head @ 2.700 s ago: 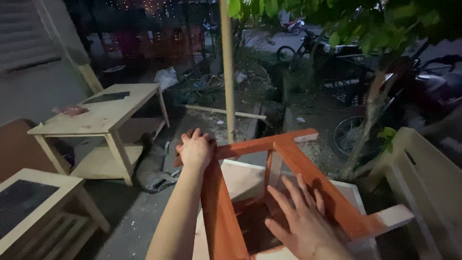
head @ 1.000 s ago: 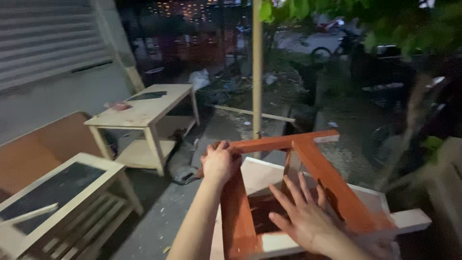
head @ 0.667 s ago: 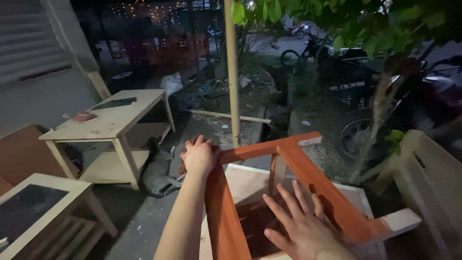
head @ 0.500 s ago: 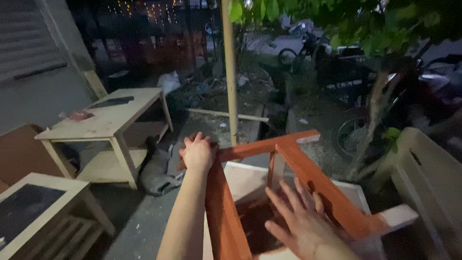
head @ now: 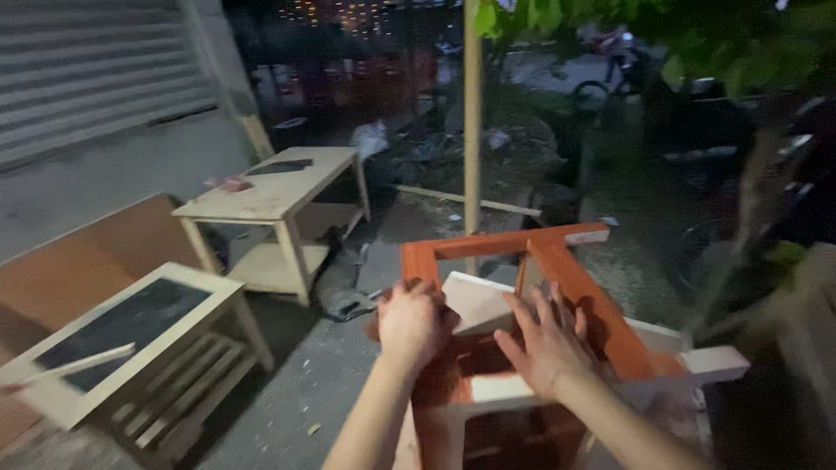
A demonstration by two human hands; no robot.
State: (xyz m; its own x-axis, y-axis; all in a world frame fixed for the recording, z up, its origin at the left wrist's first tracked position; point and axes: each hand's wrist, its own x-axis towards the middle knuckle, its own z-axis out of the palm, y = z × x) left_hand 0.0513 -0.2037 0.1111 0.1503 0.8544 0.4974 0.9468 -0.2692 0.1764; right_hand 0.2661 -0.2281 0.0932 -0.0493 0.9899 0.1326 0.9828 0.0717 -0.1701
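Two low tables [head: 277, 196] [head: 131, 335] stand on the floor [head: 305, 383] left of the frame [head: 566, 278]; a pole [head: 472, 122] rises behind it.

A pale wooden table [head: 277, 193] stands by the shutter [head: 87, 78]; a dark-topped table [head: 131, 326] sits nearer, a pole [head: 471, 122] beyond.

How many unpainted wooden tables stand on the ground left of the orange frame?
2: one with a lower shelf further back by the wall, one with a dark inset top nearer at lower left. Others may be hidden in the dark.
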